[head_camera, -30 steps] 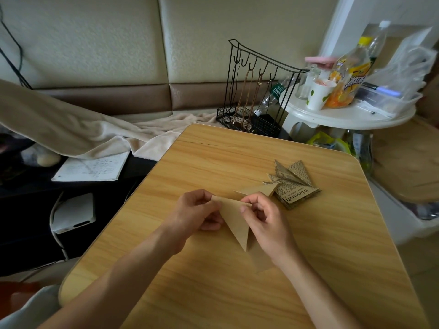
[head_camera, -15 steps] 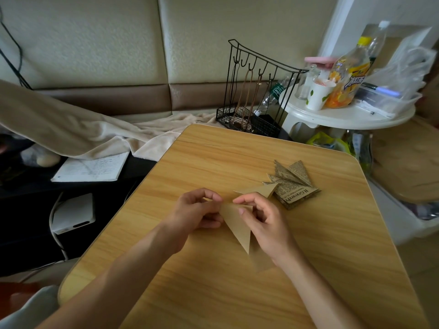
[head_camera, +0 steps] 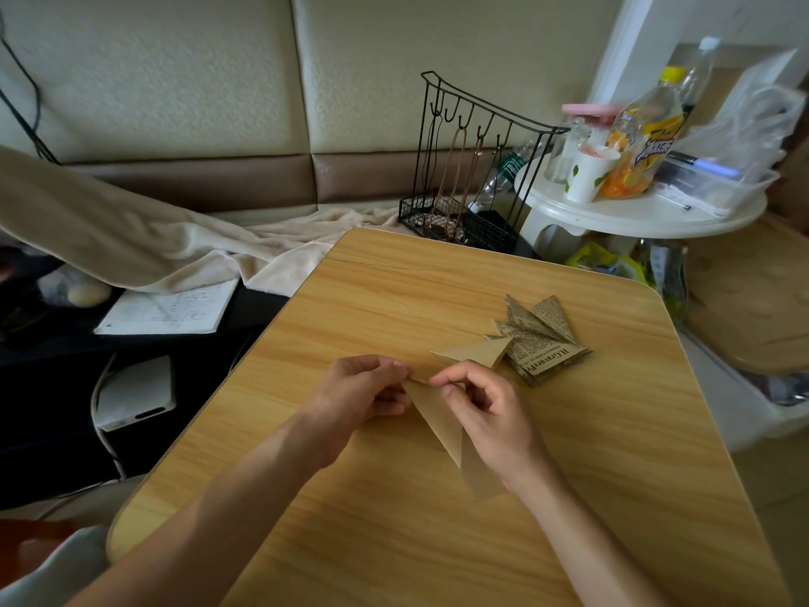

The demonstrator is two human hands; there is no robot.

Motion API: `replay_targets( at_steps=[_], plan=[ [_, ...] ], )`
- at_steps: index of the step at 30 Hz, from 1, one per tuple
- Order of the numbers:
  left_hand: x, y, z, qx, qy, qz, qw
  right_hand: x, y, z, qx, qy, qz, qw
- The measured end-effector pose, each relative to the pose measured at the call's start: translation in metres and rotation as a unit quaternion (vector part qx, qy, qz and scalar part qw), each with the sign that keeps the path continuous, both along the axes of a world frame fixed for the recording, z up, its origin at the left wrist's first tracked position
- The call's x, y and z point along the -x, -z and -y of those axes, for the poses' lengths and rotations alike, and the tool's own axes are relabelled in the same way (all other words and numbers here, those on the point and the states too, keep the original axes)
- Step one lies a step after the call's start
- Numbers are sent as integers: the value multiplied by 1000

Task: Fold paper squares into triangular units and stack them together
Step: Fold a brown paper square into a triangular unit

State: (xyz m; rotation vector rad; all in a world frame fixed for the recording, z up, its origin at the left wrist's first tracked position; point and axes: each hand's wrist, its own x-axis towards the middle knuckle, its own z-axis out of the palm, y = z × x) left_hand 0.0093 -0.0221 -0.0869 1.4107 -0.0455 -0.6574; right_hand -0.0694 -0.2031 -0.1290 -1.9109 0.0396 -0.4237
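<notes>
- Wooden surface, light grain, rounded corners; both forearms reach in from the near edge.
- Left hand: grip clamped on the upper left corner of a plain brown folded paper, thumb and fingertips pinching it.
- Right hand: grip clamped on the same paper's top edge, forefinger and thumb pinching just beside the left hand's fingertips; other fingers curled.
- The folded paper is held above the middle of the surface, a long triangle with its point hanging down toward the person. A darker patch on the surface below it is either its shadow or a second layer; cannot tell.
- A second plain brown triangle lies just beyond the right hand, its far corner touching or overlapping a pile of newsprint-patterned folded pieces.
- The newsprint pile sits right of centre on the surface, several triangular flaps fanned upward on top of a flat layer.
- Beyond the surface's far edge: black wire rack with hooks and cords hanging.
- To its right, a white round side table carrying a paper cup, an orange drink bottle and a clear plastic tray.
- Left: beige blanket draped along a padded bench; a written sheet and a white box below.
</notes>
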Motion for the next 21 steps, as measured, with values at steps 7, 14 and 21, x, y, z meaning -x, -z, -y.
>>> replay_targets(
  at_steps=[7,14,21],
  plan=[
    [1,1,-1,-31,8,68,997,3,-8,-3,-6,-6,8,1000],
    [5,-3,-1,-52,88,200,974,2,-13,-6,-2,-15,-19,1000],
    [5,0,-2,-53,79,217,972,4,-13,-5,37,-27,-40,998]
  ],
)
